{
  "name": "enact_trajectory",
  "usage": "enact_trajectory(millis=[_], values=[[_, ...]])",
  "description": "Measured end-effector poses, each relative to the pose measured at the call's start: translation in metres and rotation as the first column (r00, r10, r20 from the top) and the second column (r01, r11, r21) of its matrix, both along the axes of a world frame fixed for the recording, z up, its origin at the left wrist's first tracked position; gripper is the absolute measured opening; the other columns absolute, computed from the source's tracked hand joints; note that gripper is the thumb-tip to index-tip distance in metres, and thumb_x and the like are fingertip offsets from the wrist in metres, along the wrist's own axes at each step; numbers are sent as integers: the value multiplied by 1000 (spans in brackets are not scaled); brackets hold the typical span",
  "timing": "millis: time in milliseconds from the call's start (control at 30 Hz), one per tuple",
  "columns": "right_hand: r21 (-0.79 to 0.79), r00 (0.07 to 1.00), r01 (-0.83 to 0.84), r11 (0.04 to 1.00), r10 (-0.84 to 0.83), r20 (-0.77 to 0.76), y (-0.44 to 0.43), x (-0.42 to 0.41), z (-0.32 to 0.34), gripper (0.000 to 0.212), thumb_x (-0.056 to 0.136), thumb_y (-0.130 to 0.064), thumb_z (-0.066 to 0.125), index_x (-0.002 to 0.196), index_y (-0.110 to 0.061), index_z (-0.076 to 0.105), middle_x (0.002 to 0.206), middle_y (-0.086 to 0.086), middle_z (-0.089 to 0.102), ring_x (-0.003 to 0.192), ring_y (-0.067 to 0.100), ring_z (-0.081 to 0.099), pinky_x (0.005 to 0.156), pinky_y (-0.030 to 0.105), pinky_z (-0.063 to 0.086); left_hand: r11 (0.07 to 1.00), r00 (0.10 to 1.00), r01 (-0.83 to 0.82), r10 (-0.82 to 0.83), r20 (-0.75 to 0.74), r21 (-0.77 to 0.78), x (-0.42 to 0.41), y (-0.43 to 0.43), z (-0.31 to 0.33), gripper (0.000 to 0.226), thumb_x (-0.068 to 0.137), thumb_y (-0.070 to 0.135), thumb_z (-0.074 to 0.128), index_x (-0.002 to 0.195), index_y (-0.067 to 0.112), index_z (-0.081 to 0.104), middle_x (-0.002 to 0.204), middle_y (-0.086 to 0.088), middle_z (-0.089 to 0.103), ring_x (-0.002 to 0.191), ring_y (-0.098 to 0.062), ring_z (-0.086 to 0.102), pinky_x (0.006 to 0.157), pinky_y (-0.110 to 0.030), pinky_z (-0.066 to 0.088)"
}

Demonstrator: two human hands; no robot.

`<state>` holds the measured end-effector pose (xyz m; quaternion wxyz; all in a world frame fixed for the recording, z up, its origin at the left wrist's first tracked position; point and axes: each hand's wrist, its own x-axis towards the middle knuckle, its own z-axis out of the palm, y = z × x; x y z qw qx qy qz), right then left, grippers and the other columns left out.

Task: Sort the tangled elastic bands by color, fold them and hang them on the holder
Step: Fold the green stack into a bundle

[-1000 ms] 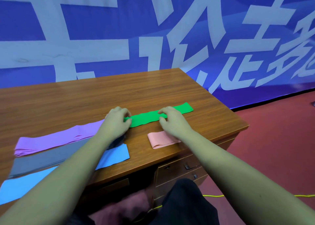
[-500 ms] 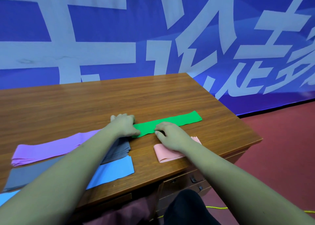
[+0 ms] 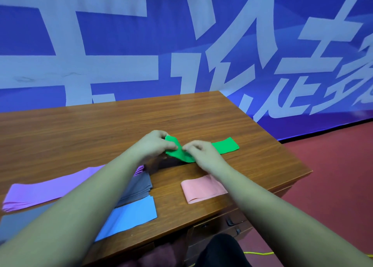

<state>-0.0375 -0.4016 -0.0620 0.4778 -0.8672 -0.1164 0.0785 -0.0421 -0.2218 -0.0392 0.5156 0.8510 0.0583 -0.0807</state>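
Folding is in hand — the left hand (image 3: 153,147) and right hand (image 3: 201,151) each have a pinching grip on the raised left end of the green band (image 3: 226,146), its right end flat on the counter (image 3: 101,129) — and next that end likely needs carrying over to meet the flat one squarely.

The green band (image 3: 225,146) lies on the tabletop (image 3: 80,129), its left end raised and curled, while the purple band (image 3: 40,194), grey band (image 3: 141,184), blue band (image 3: 131,214) and pink band (image 3: 201,190) lie flat.

Bands (image 3: 203,189) on desk (image 3: 101,129), banner (image 3: 121,44) behind.
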Motion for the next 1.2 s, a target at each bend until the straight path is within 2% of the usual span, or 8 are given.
enact_trajectory(millis=[133, 233, 300, 433, 600, 833, 1033, 1200], values=[[464, 873, 224, 857, 36, -487, 8, 11, 10, 50, 94, -52, 53, 119, -10, 62, 111, 13, 70, 103, 30, 68, 92, 43, 54, 901, 995, -66, 30, -91, -429, -2, -15, 1, 20, 94, 25, 62, 91, 6, 67, 84, -14, 72, 67, -17, 66, 54, -21, 48], [490, 835, 295, 820, 28, -550, 3, 18, 9, 58, 83, -50, 70, 125, -12, 58, 121, 19, 64, 101, 36, 68, 81, 41, 59, 878, 996, -72, 39, -80, -473, -1, -18, -1, 24, 100, 16, 47, 102, 1, 66, 92, -16, 73, 66, -14, 68, 53, -18, 48], [462, 859, 264, 846, 11, -512, -1, 20, 8, 35, 87, -27, 72, 116, -8, 64, 113, 18, 68, 98, 32, 69, 76, 35, 59, 875, 999, -49, 35, -37, -482, -3, -19, -4, 24, 98, 1, 41, 100, 0, 65, 91, -15, 73, 65, -13, 68, 51, -16, 46], [479, 850, 351, 804, -59, -524, -8, 25, 8, 22, 89, -5, 66, 111, -5, 64, 100, 17, 72, 87, 29, 73, 70, 35, 60, 942, 974, -39, 110, 196, -334, 0, -18, -18, 13, 86, 15, 64, 99, 14, 60, 91, -5, 68, 74, -14, 59, 61, -15, 47], [532, 863, 313, 787, -3, -505, -12, 30, 28, 20, 89, -2, 64, 109, -1, 63, 100, 23, 70, 87, 34, 71, 79, 41, 60, 980, 946, 188, -197, 256, 61, 8, -23, -42, 101, 57, 50, 85, 140, 22, 36, 137, 7, 52, 127, -2, 48, 112, -29, 36], [591, 859, 339, 732, 16, -512, -31, 40, 48, 22, 88, 1, 65, 110, -1, 61, 93, 19, 72, 74, 27, 73, 63, 35, 61, 994, 955, 104, -95, 280, -20, 15, -38, -57, 56, 66, 41, 82, 113, 28, 55, 122, 2, 62, 118, -12, 57, 105, -28, 40], [609, 797, 376, 698, 92, -597, -37, 43, 44, 35, 89, 0, 62, 123, 3, 55, 108, 25, 68, 81, 33, 73, 63, 36, 61, 967, 963, 140, -82, 257, -213, 20, -49, -60, 68, 58, 47, 82, 115, 30, 47, 115, 2, 66, 110, -11, 61, 102, -31, 45], [573, 826, 337, 747, 58, -561, -47, 51, 49, 29, 89, -2, 63, 117, 1, 58, 106, 22, 71, 85, 32, 74, 70, 38, 62, 994, 967, 76, -54, 249, -78, 20, -51, -55, 50, 67, 35, 65, 111, 27, 44, 98, 3, 64, 89, -14, 63, 85, -33, 48]])
